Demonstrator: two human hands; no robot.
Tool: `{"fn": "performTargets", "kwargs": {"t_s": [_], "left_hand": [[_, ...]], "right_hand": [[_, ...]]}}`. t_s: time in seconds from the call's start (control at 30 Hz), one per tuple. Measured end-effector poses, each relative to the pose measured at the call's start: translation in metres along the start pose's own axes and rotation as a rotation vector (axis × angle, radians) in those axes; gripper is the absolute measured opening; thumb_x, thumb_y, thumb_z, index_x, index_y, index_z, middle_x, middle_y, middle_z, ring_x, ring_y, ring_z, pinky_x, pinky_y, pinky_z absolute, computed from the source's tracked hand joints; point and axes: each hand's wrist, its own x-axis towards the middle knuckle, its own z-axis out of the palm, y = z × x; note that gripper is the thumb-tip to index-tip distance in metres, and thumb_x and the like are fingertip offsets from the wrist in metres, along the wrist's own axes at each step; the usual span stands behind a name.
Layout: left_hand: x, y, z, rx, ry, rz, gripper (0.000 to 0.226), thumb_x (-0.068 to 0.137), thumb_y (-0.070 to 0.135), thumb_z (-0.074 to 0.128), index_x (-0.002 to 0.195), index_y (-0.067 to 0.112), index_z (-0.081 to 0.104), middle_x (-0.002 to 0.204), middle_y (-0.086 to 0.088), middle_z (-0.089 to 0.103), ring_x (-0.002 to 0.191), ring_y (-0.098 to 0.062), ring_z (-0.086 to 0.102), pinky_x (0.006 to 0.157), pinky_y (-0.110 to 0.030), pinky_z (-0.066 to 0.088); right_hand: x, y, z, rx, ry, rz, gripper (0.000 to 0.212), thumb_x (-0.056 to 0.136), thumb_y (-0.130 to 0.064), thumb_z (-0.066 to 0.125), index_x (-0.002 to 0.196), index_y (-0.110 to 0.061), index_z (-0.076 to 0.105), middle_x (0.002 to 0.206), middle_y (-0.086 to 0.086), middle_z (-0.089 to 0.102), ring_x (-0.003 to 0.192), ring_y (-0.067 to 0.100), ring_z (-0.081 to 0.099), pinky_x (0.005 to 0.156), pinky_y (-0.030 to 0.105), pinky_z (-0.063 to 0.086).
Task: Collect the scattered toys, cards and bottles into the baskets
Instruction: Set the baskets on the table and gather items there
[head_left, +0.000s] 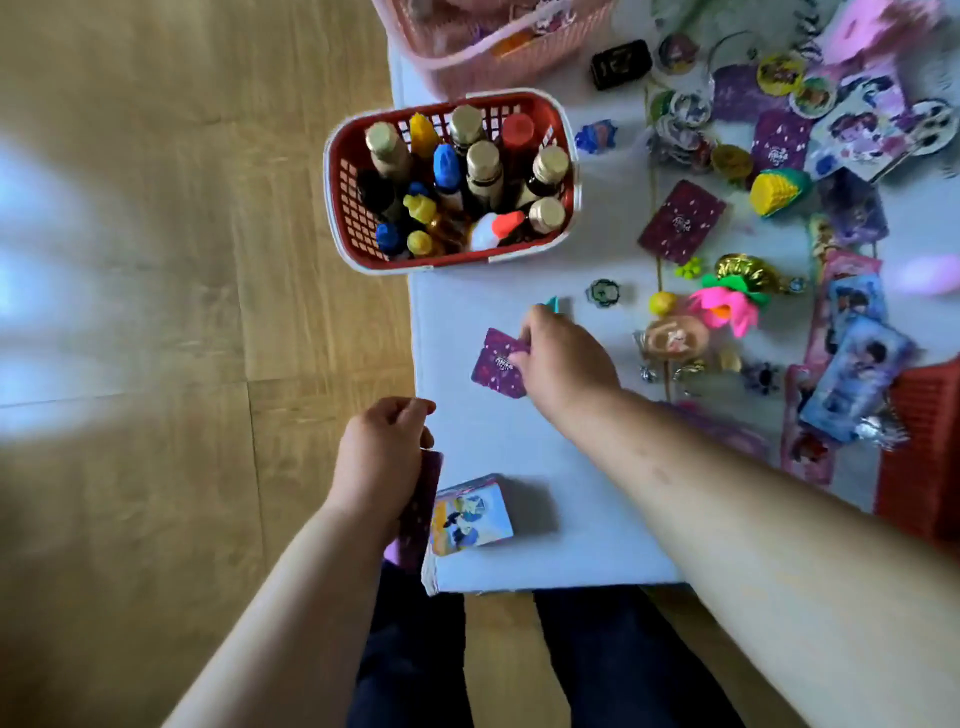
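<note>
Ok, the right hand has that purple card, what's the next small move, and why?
Probably carry the purple card over onto the purple-backed stack in the left hand: the right hand pinches it at one edge, and the backs look alike.

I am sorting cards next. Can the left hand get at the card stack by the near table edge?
Probably yes: the card stack lies beside the left hand, nothing between, though that hand grips purple cards.

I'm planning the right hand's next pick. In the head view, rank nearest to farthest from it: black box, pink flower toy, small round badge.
1. The small round badge, just beyond the right hand.
2. The pink flower toy, off to its right.
3. The black box, at the far end beside the pink basket.
</note>
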Motion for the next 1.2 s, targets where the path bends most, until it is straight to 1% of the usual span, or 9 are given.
{"fn": "performTargets", "kwargs": {"t_s": [0.2, 0.37, 0.5, 0.67, 0.77, 0.87, 0.97, 1.1, 1.2], "left_hand": [[-0.016, -0.052, 0.017, -0.305, 0.127, -0.156, 0.036, 0.1, 0.037, 0.04, 0.088, 0.02, 0.07, 0.068, -0.003, 0.061, 0.068, -0.026, 0.059, 0.073, -0.039, 0.051], [-0.023, -0.078, 0.022, -0.584, 0.24, -0.466, 0.04, 0.102, 0.039, 0.038, 0.091, 0.012, 0.065, 0.079, -0.001, 0.062, 0.074, -0.02, 0.06, 0.076, -0.034, 0.046], [-0.021, -0.096, 0.015, -0.607, 0.302, -0.541, 0.041, 0.102, 0.042, 0.038, 0.077, 0.019, 0.059, 0.082, 0.0, 0.064, 0.081, -0.023, 0.059, 0.081, -0.031, 0.046], [-0.031, -0.094, 0.011, -0.492, 0.244, -0.365, 0.041, 0.104, 0.039, 0.033, 0.093, 0.018, 0.067, 0.075, 0.003, 0.06, 0.071, -0.018, 0.056, 0.066, -0.024, 0.042], [-0.032, -0.099, 0.014, -0.535, 0.14, -0.357, 0.038, 0.101, 0.04, 0.039, 0.088, 0.021, 0.069, 0.08, -0.001, 0.066, 0.082, -0.025, 0.065, 0.083, -0.037, 0.055], [-0.03, -0.109, 0.013, -0.556, 0.055, -0.404, 0.041, 0.098, 0.047, 0.041, 0.107, 0.015, 0.064, 0.087, -0.001, 0.063, 0.086, -0.024, 0.062, 0.091, -0.039, 0.051], [-0.032, -0.118, 0.013, -0.423, -0.012, -0.374, 0.053, 0.099, 0.053, 0.036, 0.125, 0.011, 0.054, 0.089, 0.003, 0.057, 0.089, -0.019, 0.056, 0.096, -0.042, 0.047], [-0.039, -0.115, 0.02, -0.316, -0.15, -0.3, 0.049, 0.102, 0.047, 0.033, 0.126, 0.01, 0.055, 0.101, -0.002, 0.063, 0.103, -0.027, 0.058, 0.103, -0.043, 0.044], [-0.038, -0.114, 0.026, -0.225, -0.169, -0.233, 0.044, 0.103, 0.039, 0.033, 0.112, 0.005, 0.061, 0.078, -0.004, 0.059, 0.078, -0.024, 0.057, 0.078, -0.036, 0.043]], "right_hand": [[-0.097, 0.026, 0.028, 0.582, 0.034, 0.213, 0.022, 0.09, -0.02, 0.056, 0.102, -0.037, 0.049, 0.089, -0.005, 0.07, 0.081, 0.023, 0.068, 0.071, 0.04, 0.053], [-0.179, -0.005, 0.064, 0.659, -0.109, 0.151, 0.012, 0.085, -0.023, 0.057, 0.095, -0.029, 0.056, 0.08, -0.006, 0.071, 0.069, 0.01, 0.065, 0.073, 0.041, 0.055], [-0.21, -0.032, 0.067, 0.483, -0.22, -0.086, 0.02, 0.097, -0.026, 0.046, 0.116, -0.025, 0.052, 0.093, -0.002, 0.068, 0.083, 0.019, 0.06, 0.08, 0.039, 0.048], [-0.209, -0.046, 0.056, 0.303, -0.382, -0.138, 0.036, 0.093, -0.058, 0.031, 0.077, -0.026, 0.037, 0.068, -0.005, 0.05, 0.069, 0.018, 0.05, 0.064, 0.033, 0.037], [-0.193, -0.039, 0.061, 0.152, -0.352, -0.107, 0.028, 0.099, -0.037, 0.045, 0.075, -0.026, 0.035, 0.078, -0.006, 0.043, 0.072, 0.017, 0.046, 0.064, 0.03, 0.032], [-0.165, -0.02, 0.063, -0.102, -0.258, -0.179, 0.01, 0.097, -0.025, 0.051, 0.103, -0.017, 0.05, 0.107, 0.001, 0.055, 0.096, 0.023, 0.053, 0.079, 0.035, 0.045], [-0.135, -0.006, 0.074, -0.408, -0.241, -0.317, 0.036, 0.092, -0.008, 0.05, 0.127, -0.018, 0.044, 0.119, 0.004, 0.056, 0.109, 0.027, 0.045, 0.082, 0.038, 0.043], [-0.115, -0.006, 0.09, -0.589, -0.168, -0.361, 0.041, 0.083, -0.008, 0.054, 0.123, -0.012, 0.045, 0.126, 0.01, 0.041, 0.113, 0.031, 0.04, 0.086, 0.037, 0.04], [-0.11, -0.003, 0.096, -0.561, -0.169, -0.382, 0.042, 0.08, -0.004, 0.052, 0.121, -0.011, 0.048, 0.138, 0.01, 0.033, 0.119, 0.033, 0.037, 0.093, 0.039, 0.04]]}}
